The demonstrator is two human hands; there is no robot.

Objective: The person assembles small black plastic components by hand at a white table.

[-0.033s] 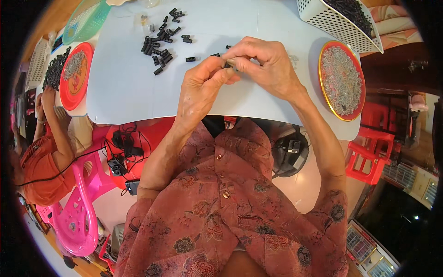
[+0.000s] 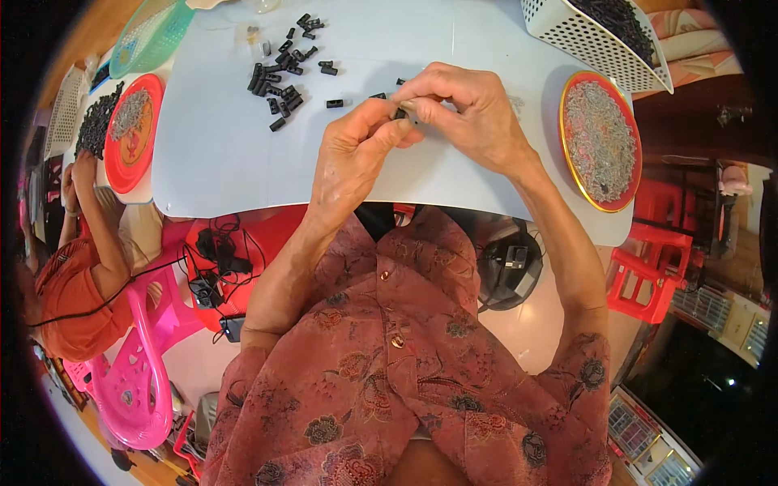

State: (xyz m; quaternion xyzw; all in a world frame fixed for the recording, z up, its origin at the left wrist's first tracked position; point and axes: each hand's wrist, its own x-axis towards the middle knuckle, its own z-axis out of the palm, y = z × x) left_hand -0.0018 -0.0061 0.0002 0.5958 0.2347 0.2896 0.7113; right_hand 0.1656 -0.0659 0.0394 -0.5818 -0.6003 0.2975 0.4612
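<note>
The small dark piece [image 2: 399, 114] is between the fingertips, above the middle of the table [image 2: 235, 166]. The left hand [image 2: 356, 144] is pinched on it with thumb and forefinger; the right hand [image 2: 474, 113] is drawn in, its thumb and forefinger clamped at the same piece. Whether a finer part is also held cannot be told. Compared with the preceding view, both hands keep their place; only slightly more of the piece appears to show. In this inspector's judgement, work on it remains in progress and nothing has been set down.

A single black piece [image 2: 335, 104] lies left of the hands. Farther toward the far edge and left is a loose group of black pieces [image 2: 258, 78]. The red plate [image 2: 579, 185] stands by the right edge, bearing small clear or silvery parts [image 2: 600, 142]. A perforated white basket [image 2: 587, 50] occupies the far right corner.
</note>
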